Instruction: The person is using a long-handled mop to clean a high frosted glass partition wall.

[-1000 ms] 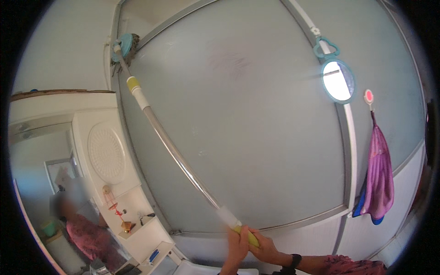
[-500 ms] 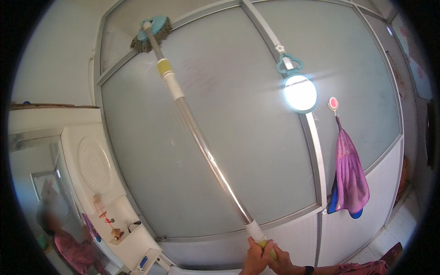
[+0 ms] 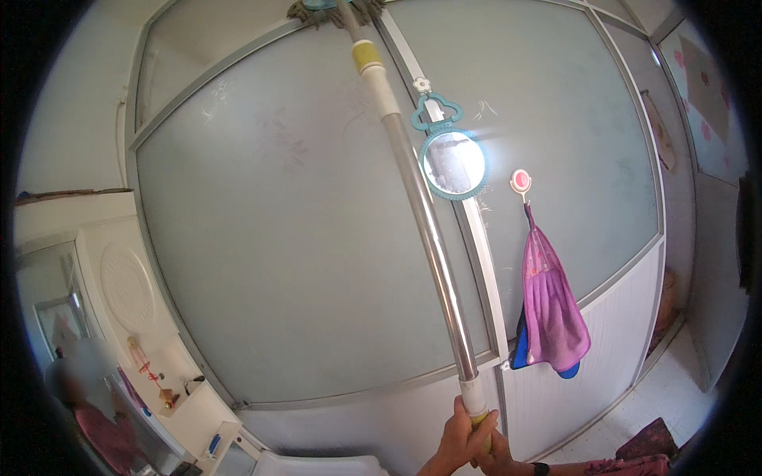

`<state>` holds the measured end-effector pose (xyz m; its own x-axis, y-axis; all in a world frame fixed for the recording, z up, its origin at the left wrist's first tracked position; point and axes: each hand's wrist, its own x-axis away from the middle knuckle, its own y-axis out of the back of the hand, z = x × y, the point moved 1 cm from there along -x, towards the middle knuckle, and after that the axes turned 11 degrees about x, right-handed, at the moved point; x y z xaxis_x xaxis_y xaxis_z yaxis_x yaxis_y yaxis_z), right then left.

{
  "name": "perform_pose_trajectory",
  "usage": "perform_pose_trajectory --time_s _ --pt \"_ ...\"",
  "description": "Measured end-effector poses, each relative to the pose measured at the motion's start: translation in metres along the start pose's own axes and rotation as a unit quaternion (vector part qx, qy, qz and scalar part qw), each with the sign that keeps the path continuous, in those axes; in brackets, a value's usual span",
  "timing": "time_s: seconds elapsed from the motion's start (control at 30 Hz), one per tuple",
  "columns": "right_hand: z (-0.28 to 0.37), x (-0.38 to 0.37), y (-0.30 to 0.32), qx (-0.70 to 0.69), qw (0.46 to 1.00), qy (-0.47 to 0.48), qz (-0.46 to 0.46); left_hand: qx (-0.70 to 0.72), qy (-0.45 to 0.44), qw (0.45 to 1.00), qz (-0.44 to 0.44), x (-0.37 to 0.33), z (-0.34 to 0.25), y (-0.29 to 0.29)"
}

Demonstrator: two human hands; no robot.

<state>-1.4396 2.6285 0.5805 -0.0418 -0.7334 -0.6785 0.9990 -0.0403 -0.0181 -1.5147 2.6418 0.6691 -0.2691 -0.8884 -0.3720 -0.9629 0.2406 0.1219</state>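
Observation:
Both hands are wrapped around the yellow-and-white grip of a mop (image 3: 429, 230) with a long metal pole. My left hand (image 3: 454, 438) and my right hand (image 3: 494, 455) sit close together at its lower end, and a dark band circles my right wrist. The pole rises up and to the left, past a white-and-yellow joint. At the top edge of the view is the mop head (image 3: 337, 12), with a blue plate and grey strands, partly cut off. It lies against the upper part of the frosted glass partition (image 3: 302, 206), near a metal frame bar.
A round blue-rimmed mirror (image 3: 454, 164) hangs close beside the pole. To its right, a purple cloth (image 3: 552, 309) hangs from a hook (image 3: 520, 182). A white cabinet (image 3: 127, 270) with small shelves and a mirror stands at left, above a white basin (image 3: 317, 464).
The mop head has swept right and upward along the top of the partition, and the pole stands more upright. My view has shifted slightly right. Both hands keep their hold.

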Motion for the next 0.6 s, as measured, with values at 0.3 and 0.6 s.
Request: perform_pose_trajectory --time_s 0.3,0.6 --pt "-0.003 0.021 -0.011 -0.118 0.975 -0.117 0.146 0.164 0.007 0.981 -0.103 0.015 0.003 0.005" --pt "-0.025 0.003 -0.059 -0.003 0.963 -0.105 0.248 0.122 -0.019 0.968 -0.22 0.027 0.014 0.069"
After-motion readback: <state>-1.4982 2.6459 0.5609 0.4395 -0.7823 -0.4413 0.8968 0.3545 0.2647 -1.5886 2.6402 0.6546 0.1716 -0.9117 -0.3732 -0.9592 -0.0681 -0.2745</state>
